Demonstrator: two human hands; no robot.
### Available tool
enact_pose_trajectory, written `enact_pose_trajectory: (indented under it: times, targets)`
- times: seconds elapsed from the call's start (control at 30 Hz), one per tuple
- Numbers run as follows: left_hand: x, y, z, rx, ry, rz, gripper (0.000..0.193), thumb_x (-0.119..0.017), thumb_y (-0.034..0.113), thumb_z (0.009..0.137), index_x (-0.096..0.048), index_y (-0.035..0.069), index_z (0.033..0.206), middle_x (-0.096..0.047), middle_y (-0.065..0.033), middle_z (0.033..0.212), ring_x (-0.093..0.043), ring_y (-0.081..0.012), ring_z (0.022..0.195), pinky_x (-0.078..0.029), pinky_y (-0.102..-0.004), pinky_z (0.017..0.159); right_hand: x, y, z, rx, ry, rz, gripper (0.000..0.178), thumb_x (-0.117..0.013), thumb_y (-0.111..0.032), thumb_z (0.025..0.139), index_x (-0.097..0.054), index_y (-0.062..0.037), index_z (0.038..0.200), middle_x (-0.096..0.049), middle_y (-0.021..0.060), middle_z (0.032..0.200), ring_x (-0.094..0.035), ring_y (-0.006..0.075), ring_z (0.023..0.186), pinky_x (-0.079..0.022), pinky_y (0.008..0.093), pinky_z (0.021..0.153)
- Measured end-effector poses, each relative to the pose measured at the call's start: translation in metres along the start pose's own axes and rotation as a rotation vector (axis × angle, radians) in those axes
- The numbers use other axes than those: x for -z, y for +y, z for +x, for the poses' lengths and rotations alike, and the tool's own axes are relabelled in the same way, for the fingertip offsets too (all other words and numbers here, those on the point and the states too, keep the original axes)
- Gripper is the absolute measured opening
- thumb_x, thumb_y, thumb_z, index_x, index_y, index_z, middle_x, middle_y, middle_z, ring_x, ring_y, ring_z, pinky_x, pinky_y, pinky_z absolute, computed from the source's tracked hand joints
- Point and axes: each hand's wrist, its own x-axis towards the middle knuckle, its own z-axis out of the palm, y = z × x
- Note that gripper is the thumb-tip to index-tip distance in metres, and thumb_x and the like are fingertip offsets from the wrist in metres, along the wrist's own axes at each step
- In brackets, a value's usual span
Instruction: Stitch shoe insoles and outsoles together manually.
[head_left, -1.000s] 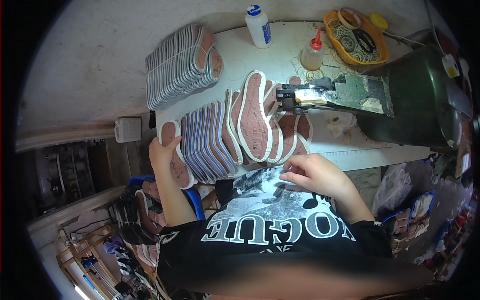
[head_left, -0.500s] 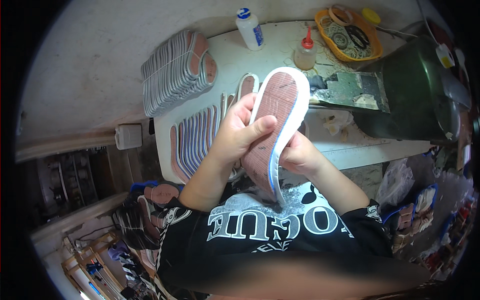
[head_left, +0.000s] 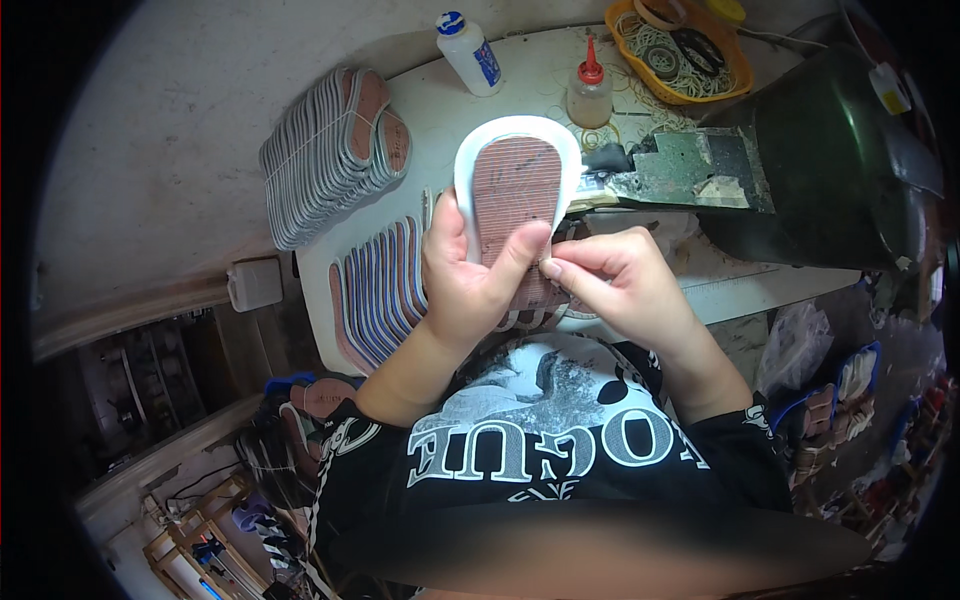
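Head view, held thing: a shoe sole (head_left: 517,190), white rim around a brown ribbed face, lifted above the table edge in front of the chest
Long axis: runs away from the body, rounded toe end far, near end hidden behind the hands
Left hand (head_left: 467,280): closed around the sole's near half, thumb laid across the brown face, fingers behind; the nearer of the 2 hands to the sole's middle
Right hand (head_left: 622,282): fingertips pinched together at the sole's near right edge, just touching it; what they pinch is too small to tell
Surface: white worktable (head_left: 520,90) with a fanned row of soles (head_left: 378,300) at its near left and a bundled stack of soles (head_left: 325,155) at far left
Further back: white glue bottle (head_left: 470,53), red-capped squeeze bottle (head_left: 589,92), orange tray (head_left: 680,50) of rubber bands
Right side: dark green machine (head_left: 830,160), just beyond the sole's toe
Room: bare concrete floor left, cluttered shelves below
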Motion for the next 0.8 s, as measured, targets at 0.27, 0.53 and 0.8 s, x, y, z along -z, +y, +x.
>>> enact_pose_trajectory:
  times: [0.27,0.53,0.8]
  targets:
    - [0.002,-0.004,0.029,0.290,0.033,-0.453,0.038,-0.067,0.004,0.080,-0.051,-0.002,0.114,-0.063,-0.0109,0.103,-0.061,-0.0128,0.091,-0.049,-0.0264,0.081,0.006,0.025,-0.014,-0.078,-0.218,0.203,0.023,-0.064,-0.014,0.087,-0.065,0.0039,0.100,-0.067,0.0030,0.084,-0.058,0.0053,0.077,-0.047,0.0211,0.069]
    - [-0.001,-0.042,0.058,0.115,0.016,0.242,0.041,-0.074,0.030,0.072,-0.064,-0.002,0.096,-0.048,-0.0117,0.100,-0.042,-0.0248,0.102,-0.034,-0.0340,0.093,0.000,0.032,-0.034,-0.193,0.065,0.413,0.022,-0.059,-0.016,0.091,-0.065,0.0038,0.099,-0.066,0.0033,0.084,-0.058,0.0064,0.075,-0.047,0.0222,0.067]
    - [-0.017,-0.034,0.064,0.164,-0.008,0.324,0.036,-0.070,0.028,0.076,-0.064,0.001,0.097,-0.051,-0.0127,0.100,-0.045,-0.0271,0.103,-0.035,-0.0358,0.093,0.009,0.029,-0.040,-0.195,0.158,0.482,0.023,-0.060,-0.014,0.090,-0.063,0.0055,0.102,-0.066,0.0052,0.089,-0.059,0.0069,0.078,-0.047,0.0219,0.068]
